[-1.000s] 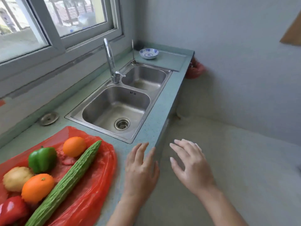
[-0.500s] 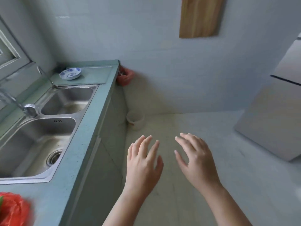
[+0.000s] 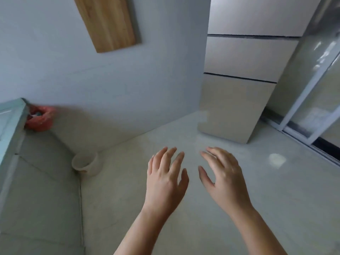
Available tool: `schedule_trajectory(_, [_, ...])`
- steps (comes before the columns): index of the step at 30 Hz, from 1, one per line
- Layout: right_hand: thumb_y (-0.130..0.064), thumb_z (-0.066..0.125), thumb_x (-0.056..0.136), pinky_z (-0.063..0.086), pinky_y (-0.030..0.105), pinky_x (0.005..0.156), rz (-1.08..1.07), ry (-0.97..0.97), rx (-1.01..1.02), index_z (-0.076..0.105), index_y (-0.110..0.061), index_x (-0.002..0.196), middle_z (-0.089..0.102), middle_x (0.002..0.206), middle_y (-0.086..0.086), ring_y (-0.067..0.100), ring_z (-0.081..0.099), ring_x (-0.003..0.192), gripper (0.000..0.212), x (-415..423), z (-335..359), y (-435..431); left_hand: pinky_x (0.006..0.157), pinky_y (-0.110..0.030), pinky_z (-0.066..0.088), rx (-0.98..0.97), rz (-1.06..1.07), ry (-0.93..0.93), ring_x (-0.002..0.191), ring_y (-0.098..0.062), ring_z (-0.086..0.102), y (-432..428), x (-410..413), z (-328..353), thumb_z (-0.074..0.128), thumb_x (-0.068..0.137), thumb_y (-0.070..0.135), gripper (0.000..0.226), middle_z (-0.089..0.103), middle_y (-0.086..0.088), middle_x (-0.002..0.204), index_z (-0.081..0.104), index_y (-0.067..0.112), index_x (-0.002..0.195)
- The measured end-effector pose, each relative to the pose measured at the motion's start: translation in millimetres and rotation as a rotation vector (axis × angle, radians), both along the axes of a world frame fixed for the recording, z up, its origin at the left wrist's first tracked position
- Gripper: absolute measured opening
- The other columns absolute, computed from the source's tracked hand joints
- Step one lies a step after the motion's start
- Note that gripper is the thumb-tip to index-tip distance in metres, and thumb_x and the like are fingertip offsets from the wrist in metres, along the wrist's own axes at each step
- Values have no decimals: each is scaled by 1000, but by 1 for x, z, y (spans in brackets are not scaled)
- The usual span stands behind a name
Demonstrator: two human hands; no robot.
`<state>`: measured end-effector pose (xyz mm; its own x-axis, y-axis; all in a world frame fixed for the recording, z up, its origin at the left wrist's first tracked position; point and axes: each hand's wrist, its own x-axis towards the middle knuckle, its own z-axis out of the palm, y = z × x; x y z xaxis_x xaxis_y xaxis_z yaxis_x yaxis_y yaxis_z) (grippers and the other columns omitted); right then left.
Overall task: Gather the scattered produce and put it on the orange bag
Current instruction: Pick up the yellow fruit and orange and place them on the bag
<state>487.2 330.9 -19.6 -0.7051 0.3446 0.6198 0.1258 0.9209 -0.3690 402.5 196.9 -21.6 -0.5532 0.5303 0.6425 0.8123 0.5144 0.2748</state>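
My left hand (image 3: 166, 179) and my right hand (image 3: 223, 177) hover side by side over the pale floor, palms down, fingers spread, holding nothing. The orange bag and the produce are out of view. Only the end of the green counter (image 3: 11, 118) shows at the left edge.
A red plastic bag (image 3: 39, 118) hangs by the counter's far corner. A small white pot (image 3: 85, 163) sits on the floor at the cabinet's foot. A beige fridge (image 3: 237, 92) stands at the back right beside a sliding glass door (image 3: 316, 85). A wooden board (image 3: 108, 23) hangs on the wall.
The view has swung right, away from the counter: the sink, orange bag and produce have left the frame, and the fridge and glass door have come in. Both hands stay open.
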Motion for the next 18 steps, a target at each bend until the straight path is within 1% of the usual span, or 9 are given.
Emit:
schedule_trajectory(5, [-31, 47, 85, 49, 46, 86, -197, -65, -45, 63, -6, 109, 63, 110, 11, 27, 55, 106, 38, 39, -10, 54, 93, -41, 39, -51, -168, -32, 115, -29, 50, 69, 12, -10, 50, 83, 25, 34, 61, -11, 117, 60, 10, 113])
schedule_trajectory(8, [-33, 45, 85, 49, 47, 86, -307, -102, -82, 63, -7, 110, 63, 111, 11, 26, 53, 107, 40, 56, -20, 78, 91, -42, 42, -66, -265, -46, 114, -29, 50, 105, 18, -19, 50, 83, 25, 34, 62, -11, 116, 59, 12, 113])
schedule_trajectory(13, [-30, 52, 82, 51, 47, 84, -501, -154, -97, 64, -8, 106, 65, 108, 11, 27, 55, 104, 35, 64, -35, 122, 94, -38, 36, -93, -407, -95, 115, -27, 46, 170, 10, -39, 50, 82, 25, 33, 62, -10, 115, 56, 12, 112])
schedule_trajectory(16, [-33, 43, 84, 50, 48, 84, -595, -202, -92, 64, -7, 108, 65, 108, 13, 30, 58, 102, 41, 59, -40, 160, 91, -42, 44, -118, -496, -109, 114, -30, 50, 220, -4, -48, 50, 82, 25, 34, 63, -11, 114, 58, 11, 112])
schedule_trajectory(18, [-34, 42, 84, 50, 48, 85, -653, -219, -98, 64, -6, 108, 65, 108, 14, 31, 59, 102, 43, 49, -40, 187, 92, -43, 44, -124, -551, -126, 114, -31, 52, 256, -17, -50, 50, 83, 25, 34, 63, -12, 114, 59, 9, 112])
